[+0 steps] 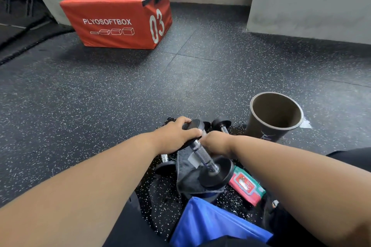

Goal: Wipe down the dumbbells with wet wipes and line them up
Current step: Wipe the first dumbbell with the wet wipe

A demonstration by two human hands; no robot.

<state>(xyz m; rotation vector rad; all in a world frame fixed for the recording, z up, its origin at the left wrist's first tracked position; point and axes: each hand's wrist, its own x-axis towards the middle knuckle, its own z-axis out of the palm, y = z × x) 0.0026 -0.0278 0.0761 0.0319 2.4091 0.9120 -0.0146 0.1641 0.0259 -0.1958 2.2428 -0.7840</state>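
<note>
- Dumbbell (206, 158) with black round ends and a knurled metal handle is held tilted above the floor, its far end raised and its near end lower, over a dark cloth.
- Left hand (176, 136) is curled over the far black end of the held dumbbell, fingers wrapped across its top.
- Right hand (215, 143) is closed around the metal handle from the right side; a scrap of white shows at its fingers, but whether a wet wipe is held there cannot be told.
- Second dumbbell (221, 124) is seen lying on the floor just beyond the hands, one black end and part of its handle in view.
- Third dumbbell (165, 163) lies on the floor below the left wrist, partly hidden by the forearm.
- Dark cloth (187, 174) is spread beneath the near end of the held dumbbell, with a white label showing on it.
- Wet wipes pack (247, 185), red and green, lies flat on the floor just right of the near dumbbell end.
- Blue bag (210, 224) is seen nearest the camera, below the cloth.
- Brown paper cup (275, 116) stands open-mouthed on the floor to the right, near the second dumbbell.
- Speckled rubber floor (100, 96) carries everything.
- Red box (118, 16) marked PLYOSOFTBOX and 03 sits well apart, by the far wall.
</note>
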